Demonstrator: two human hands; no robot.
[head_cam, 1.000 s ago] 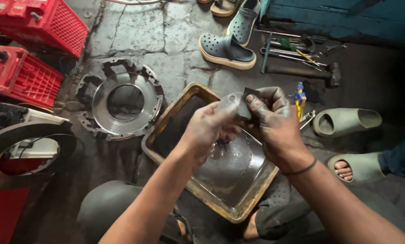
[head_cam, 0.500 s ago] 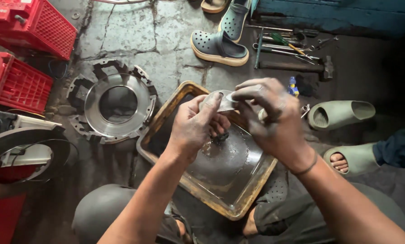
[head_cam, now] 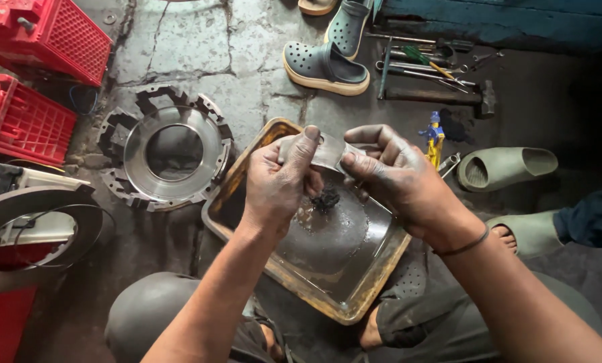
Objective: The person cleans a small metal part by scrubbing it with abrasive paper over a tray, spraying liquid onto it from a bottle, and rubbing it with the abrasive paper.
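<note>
My left hand [head_cam: 281,185] and my right hand [head_cam: 398,178] both grip a small flat grey metal piece [head_cam: 324,151] above a rusty rectangular metal tray [head_cam: 247,161]. The left thumb presses on its top edge; the right fingers pinch its right end. Both hands are black with grease. A dark clump [head_cam: 326,199] hangs or lies just under the piece, over the tray's wet grey bottom. The tray rests on the ground between my knees.
A round toothed clutch plate [head_cam: 170,144] lies left of the tray, a large metal ring [head_cam: 35,232] further left, with red plastic crates [head_cam: 32,81]. Hand tools and a hammer [head_cam: 442,94] lie at the back right, near clogs [head_cam: 324,67]. Another person's sandalled foot [head_cam: 526,232] is right.
The hands stayed over the tray while turning the metal piece between them; the left thumb now sits on top of it. The camera has shifted slightly.
</note>
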